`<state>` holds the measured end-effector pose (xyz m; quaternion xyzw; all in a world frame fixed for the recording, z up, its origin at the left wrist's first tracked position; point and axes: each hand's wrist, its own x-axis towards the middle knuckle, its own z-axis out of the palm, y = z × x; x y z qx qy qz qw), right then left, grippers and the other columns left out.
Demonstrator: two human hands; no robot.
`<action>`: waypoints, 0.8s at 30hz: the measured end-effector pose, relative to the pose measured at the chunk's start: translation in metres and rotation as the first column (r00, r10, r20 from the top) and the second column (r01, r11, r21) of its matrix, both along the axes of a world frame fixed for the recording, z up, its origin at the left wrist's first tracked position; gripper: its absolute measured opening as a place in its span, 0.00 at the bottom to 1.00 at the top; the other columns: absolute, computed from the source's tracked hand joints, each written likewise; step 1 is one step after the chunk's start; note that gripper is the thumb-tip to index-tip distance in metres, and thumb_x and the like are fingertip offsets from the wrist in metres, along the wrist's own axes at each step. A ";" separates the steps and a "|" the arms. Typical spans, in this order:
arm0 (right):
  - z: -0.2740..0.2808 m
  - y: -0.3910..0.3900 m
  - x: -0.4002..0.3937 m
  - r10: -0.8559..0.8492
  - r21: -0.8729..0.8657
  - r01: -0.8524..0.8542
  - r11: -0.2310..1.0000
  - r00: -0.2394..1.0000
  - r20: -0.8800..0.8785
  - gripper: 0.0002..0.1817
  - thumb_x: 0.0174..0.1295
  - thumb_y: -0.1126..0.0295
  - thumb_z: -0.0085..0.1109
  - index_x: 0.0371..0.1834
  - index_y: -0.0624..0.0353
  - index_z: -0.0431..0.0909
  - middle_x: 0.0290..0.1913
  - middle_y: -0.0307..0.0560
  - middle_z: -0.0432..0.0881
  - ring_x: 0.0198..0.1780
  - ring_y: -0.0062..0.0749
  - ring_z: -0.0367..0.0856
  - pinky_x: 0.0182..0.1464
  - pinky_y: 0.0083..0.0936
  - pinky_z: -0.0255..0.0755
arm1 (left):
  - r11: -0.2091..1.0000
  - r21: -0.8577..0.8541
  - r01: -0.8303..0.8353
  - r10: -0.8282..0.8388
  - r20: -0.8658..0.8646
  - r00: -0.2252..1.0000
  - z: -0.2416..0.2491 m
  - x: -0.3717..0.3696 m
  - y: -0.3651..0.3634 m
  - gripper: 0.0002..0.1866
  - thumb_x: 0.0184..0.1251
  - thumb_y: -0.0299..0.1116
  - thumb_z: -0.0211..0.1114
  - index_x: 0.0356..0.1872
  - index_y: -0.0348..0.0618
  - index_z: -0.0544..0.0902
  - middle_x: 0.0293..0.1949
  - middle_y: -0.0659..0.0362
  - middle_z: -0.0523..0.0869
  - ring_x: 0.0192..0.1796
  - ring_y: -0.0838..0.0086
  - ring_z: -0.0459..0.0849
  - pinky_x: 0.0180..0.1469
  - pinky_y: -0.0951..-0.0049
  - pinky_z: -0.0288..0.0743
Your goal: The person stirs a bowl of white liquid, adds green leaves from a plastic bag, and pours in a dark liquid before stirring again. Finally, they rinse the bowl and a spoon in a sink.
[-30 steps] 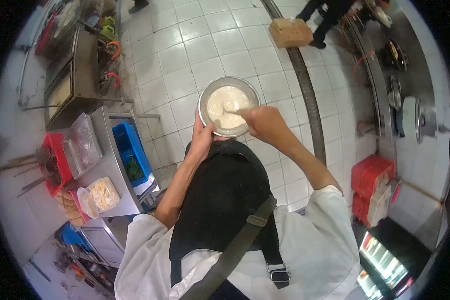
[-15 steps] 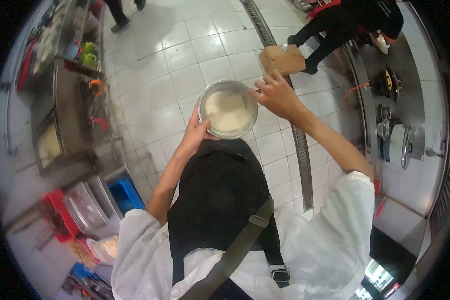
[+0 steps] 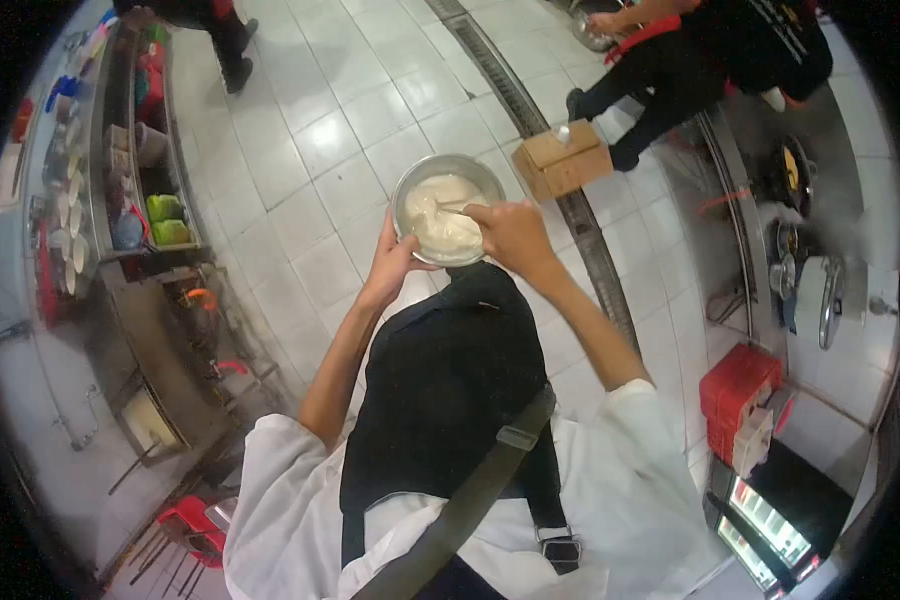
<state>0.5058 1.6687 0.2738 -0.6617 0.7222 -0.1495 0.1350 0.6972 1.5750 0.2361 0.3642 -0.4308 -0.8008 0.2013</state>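
Note:
My left hand (image 3: 392,262) is closed on the left rim of a round metal bowl (image 3: 400,190), thumb over the edge and fingers around the outside. A thick, cream-coloured batter (image 3: 445,235) fills much of the bowl, its surface folded and swirled. My right hand (image 3: 515,235) is closed at the bowl's right side, holding a slim stirring utensil (image 3: 453,208) whose far end dips into the batter; its kind is hidden. The bowl is held up in front of my black apron (image 3: 450,380).
A cardboard box (image 3: 562,165) sits on the tiled floor by a drain grate (image 3: 505,80). Beside it stands a person in dark clothes (image 3: 700,60) at the stove counter. Another person's legs (image 3: 225,50) show at upper left. Shelves (image 3: 135,180) line the left; red crates (image 3: 735,400) are at right.
My right hand has moved down and left, from above the bowl's right rim to over the batter, which now shows folds. My view has swung and moved along the kitchen.

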 end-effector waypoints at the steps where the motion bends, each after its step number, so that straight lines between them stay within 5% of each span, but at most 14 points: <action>1: -0.001 -0.027 -0.011 -0.093 0.042 0.098 0.994 0.990 -0.109 0.17 0.53 0.72 0.58 0.47 0.46 0.83 0.24 0.49 0.82 0.31 0.47 0.83 0.34 0.44 0.72 | 1.000 -0.014 -0.009 0.009 -0.004 1.000 0.003 -0.014 -0.023 0.40 0.62 0.19 0.45 0.77 0.52 0.45 0.65 0.43 0.68 0.52 0.56 0.84 0.36 0.65 0.90; 5: 0.009 -0.097 -0.056 -0.232 -0.029 0.230 0.973 0.959 -0.163 0.16 0.53 0.73 0.56 0.46 0.51 0.81 0.24 0.53 0.81 0.29 0.51 0.82 0.33 0.47 0.72 | 0.992 0.045 -0.116 0.112 0.070 0.991 0.009 -0.059 -0.088 0.40 0.64 0.18 0.45 0.76 0.52 0.43 0.62 0.43 0.72 0.47 0.59 0.86 0.37 0.67 0.89; 9: 0.015 -0.186 -0.100 -0.134 -0.001 0.136 0.991 0.979 -0.152 0.15 0.55 0.73 0.56 0.47 0.53 0.80 0.24 0.57 0.80 0.30 0.55 0.82 0.33 0.50 0.72 | 0.971 0.091 -0.223 0.219 0.052 0.974 0.014 -0.101 -0.155 0.41 0.63 0.18 0.46 0.77 0.55 0.42 0.59 0.44 0.74 0.46 0.60 0.86 0.36 0.67 0.88; 11: -0.001 -0.233 -0.116 0.018 0.053 -0.020 0.998 0.999 0.031 0.13 0.57 0.72 0.57 0.46 0.56 0.81 0.26 0.60 0.81 0.31 0.57 0.82 0.34 0.51 0.73 | 0.966 0.097 -0.238 0.239 0.010 0.971 0.013 -0.116 -0.196 0.43 0.60 0.17 0.45 0.77 0.54 0.42 0.60 0.43 0.73 0.45 0.60 0.86 0.35 0.67 0.88; 14: 0.016 -0.298 -0.153 0.155 0.068 -0.160 0.985 0.985 0.072 0.10 0.59 0.71 0.56 0.43 0.57 0.82 0.28 0.62 0.82 0.33 0.56 0.83 0.35 0.48 0.74 | 0.956 0.085 -0.281 0.283 -0.017 0.959 0.005 -0.139 -0.263 0.45 0.57 0.17 0.45 0.77 0.53 0.42 0.60 0.43 0.72 0.45 0.60 0.86 0.34 0.68 0.88; 17: 0.034 -0.370 -0.187 0.184 0.036 -0.183 0.982 0.983 -0.026 0.08 0.55 0.74 0.54 0.34 0.56 0.83 0.24 0.58 0.82 0.31 0.50 0.85 0.33 0.43 0.78 | 0.969 0.070 -0.237 0.238 -0.006 0.971 0.002 -0.164 -0.342 0.45 0.56 0.17 0.44 0.77 0.55 0.43 0.60 0.44 0.73 0.44 0.60 0.87 0.33 0.70 0.88; 19: 0.041 -0.422 -0.204 -0.002 0.107 0.023 0.994 0.981 -0.194 0.08 0.56 0.74 0.54 0.34 0.57 0.82 0.24 0.56 0.83 0.31 0.49 0.85 0.33 0.42 0.78 | 0.975 0.031 -0.219 0.220 -0.032 0.975 -0.004 -0.181 -0.386 0.45 0.57 0.17 0.44 0.77 0.56 0.43 0.60 0.44 0.73 0.43 0.61 0.87 0.32 0.70 0.88; 21: 0.037 -0.472 -0.216 -0.041 0.071 0.055 0.996 0.981 -0.187 0.07 0.56 0.74 0.54 0.33 0.58 0.82 0.24 0.57 0.83 0.30 0.51 0.85 0.32 0.42 0.78 | 0.982 -0.024 -0.185 0.183 -0.074 0.980 -0.002 -0.204 -0.442 0.44 0.57 0.17 0.43 0.77 0.57 0.43 0.60 0.44 0.73 0.43 0.61 0.87 0.32 0.70 0.89; 24: 0.025 -0.523 -0.239 0.019 0.097 -0.024 0.995 0.999 0.045 0.10 0.61 0.68 0.56 0.43 0.53 0.84 0.28 0.56 0.83 0.33 0.52 0.84 0.36 0.43 0.76 | 0.991 0.093 -0.100 0.097 0.036 0.995 0.019 -0.235 -0.511 0.43 0.59 0.18 0.45 0.77 0.57 0.44 0.58 0.44 0.73 0.39 0.63 0.86 0.30 0.70 0.88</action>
